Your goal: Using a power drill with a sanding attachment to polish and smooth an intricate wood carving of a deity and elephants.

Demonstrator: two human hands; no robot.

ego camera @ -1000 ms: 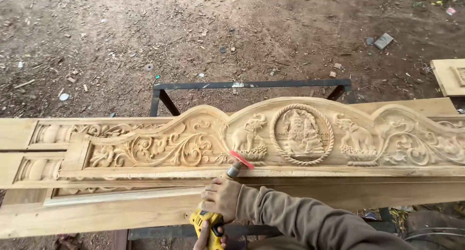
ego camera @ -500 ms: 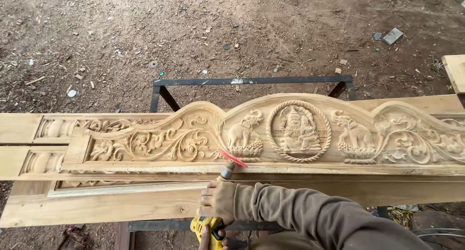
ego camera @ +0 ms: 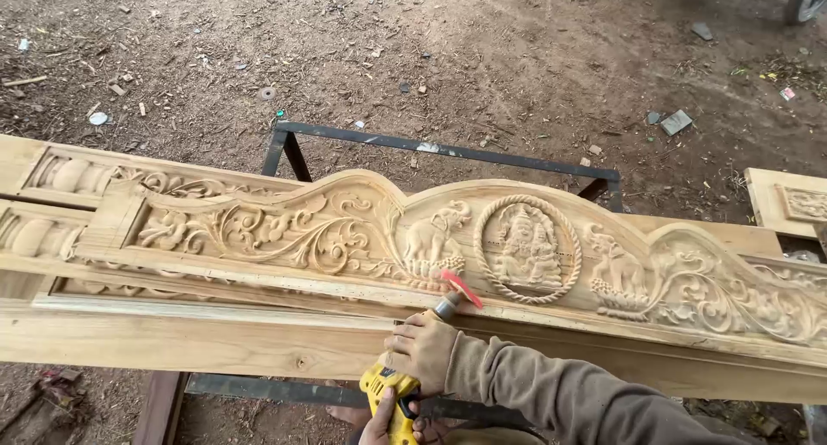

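The right hand (ego camera: 422,350), sleeved arm bent inward, wraps the front of a yellow power tool (ego camera: 389,395) whose red tip (ego camera: 461,288) meets the carved panel (ego camera: 482,247), while the left hand (ego camera: 379,426) grips its handle.

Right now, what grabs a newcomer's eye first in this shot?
The long carved wooden panel spans the frame on a black metal stand, with a round figure medallion between two carved elephants. Bottom centre, the right hand and left hand grip a yellow power tool, its red spinning tip beside the panel's lower edge.
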